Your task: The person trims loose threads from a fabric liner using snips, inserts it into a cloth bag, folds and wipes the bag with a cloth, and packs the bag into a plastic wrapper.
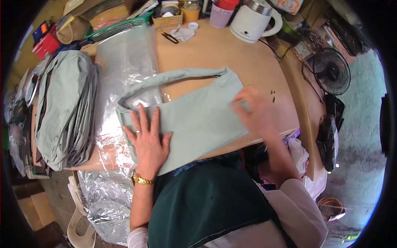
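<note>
Left grip flat, fingers spread apart, on the cloth, which lies beneath it on the bench. Right grip blurred at the cloth's edge, right of the left grip; cannot tell whether pinched. Judgement: anchor with left palm, smooth outward.

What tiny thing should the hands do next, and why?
Perhaps the right hand should smooth the right end of the grey-green cloth: the hand, though blurred, is at that end, and creases show where the strap joins. The left hand, spread near the other end, could steady it.
</note>
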Motion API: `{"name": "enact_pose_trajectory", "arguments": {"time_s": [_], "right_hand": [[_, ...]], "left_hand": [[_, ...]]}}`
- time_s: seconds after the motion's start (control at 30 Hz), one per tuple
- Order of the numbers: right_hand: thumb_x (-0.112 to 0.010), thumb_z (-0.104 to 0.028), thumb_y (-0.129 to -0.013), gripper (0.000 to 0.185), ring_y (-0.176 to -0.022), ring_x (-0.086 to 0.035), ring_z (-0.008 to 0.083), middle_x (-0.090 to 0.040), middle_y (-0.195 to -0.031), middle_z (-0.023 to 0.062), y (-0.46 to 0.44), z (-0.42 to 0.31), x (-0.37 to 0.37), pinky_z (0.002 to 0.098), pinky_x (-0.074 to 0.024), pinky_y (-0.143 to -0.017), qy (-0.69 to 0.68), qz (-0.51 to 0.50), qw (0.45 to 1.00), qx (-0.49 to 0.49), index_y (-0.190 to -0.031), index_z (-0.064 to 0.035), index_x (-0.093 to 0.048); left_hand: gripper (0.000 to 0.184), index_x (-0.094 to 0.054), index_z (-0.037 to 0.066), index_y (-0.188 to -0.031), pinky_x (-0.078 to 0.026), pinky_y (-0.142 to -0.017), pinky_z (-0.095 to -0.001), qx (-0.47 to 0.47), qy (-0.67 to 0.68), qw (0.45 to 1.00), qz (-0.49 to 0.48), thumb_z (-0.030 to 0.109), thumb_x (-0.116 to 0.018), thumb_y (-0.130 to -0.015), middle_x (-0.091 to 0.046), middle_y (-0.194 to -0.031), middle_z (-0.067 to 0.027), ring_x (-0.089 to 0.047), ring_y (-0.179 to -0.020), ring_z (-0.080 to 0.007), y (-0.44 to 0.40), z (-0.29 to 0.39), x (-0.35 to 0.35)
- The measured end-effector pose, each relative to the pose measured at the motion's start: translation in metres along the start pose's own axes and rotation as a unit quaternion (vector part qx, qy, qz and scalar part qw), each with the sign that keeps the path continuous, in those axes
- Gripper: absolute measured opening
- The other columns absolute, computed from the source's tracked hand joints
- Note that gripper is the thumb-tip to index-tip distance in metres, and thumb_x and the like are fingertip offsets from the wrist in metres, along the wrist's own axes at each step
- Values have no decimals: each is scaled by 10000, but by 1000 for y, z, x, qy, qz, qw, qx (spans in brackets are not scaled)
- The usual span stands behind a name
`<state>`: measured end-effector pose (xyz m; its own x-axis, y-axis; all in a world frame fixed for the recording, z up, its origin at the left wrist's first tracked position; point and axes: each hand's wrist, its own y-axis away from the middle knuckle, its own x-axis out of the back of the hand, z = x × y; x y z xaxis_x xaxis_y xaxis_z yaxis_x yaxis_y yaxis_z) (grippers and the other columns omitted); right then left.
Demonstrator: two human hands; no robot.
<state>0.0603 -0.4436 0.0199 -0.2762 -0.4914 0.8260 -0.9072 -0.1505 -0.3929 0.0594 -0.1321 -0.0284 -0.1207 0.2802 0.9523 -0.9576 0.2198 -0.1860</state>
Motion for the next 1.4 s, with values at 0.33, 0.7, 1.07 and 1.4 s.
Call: {"name": "enact_pose_trajectory", "arguments": {"time_s": [0.33, 0.7, 1.07, 1.4], "right_hand": [[-796, -269, -766, 579, -1230, -478, 342, -496, -1361, 150, -41, 13, -33, 501, -336, -1056, 7, -41, 998, 45, -1252, -67, -553], [-639, -78, -877, 98, -888, -661, 270, -703, -868, 97, -104, 89, -35, 523, -288, -1095, 70, -58, 994, 59, -971, -83, -664], [-705, -459, -827, 785, -1463, -242, 345, -311, -1551, 183, -18, -33, -62, 662, -138, -1134, 68, -185, 977, 83, -1473, -133, -403], [-490, -646, -901, 810, -1483, -120, 431, -168, -1604, 228, 17, -1, -66, 716, -42, -1111, 146, -182, 971, -49, -1540, -181, -311]], "left_hand": [[585, -563, 118, -1332, -306, -1033, -604, 37, 72, 989, 121, 339, -735, -818, -499, -1403, -139, -442, -1299, -365, -15, -31, 32], [107, -652, 54, -862, -430, -755, -412, -23, 48, 975, 215, 4, -688, -774, -601, -863, -68, -584, -849, -293, -73, -94, 24], [801, -409, 124, -1479, -66, -1152, -657, -76, 38, 996, -14, 577, -611, -850, -239, -1602, -170, -167, -1491, -386, -15, 40, 0], [824, -323, 127, -1536, -38, -1158, -640, -59, -22, 995, -78, 648, -465, -914, -222, -1617, -135, -170, -1488, -390, -7, 19, -18]]}}
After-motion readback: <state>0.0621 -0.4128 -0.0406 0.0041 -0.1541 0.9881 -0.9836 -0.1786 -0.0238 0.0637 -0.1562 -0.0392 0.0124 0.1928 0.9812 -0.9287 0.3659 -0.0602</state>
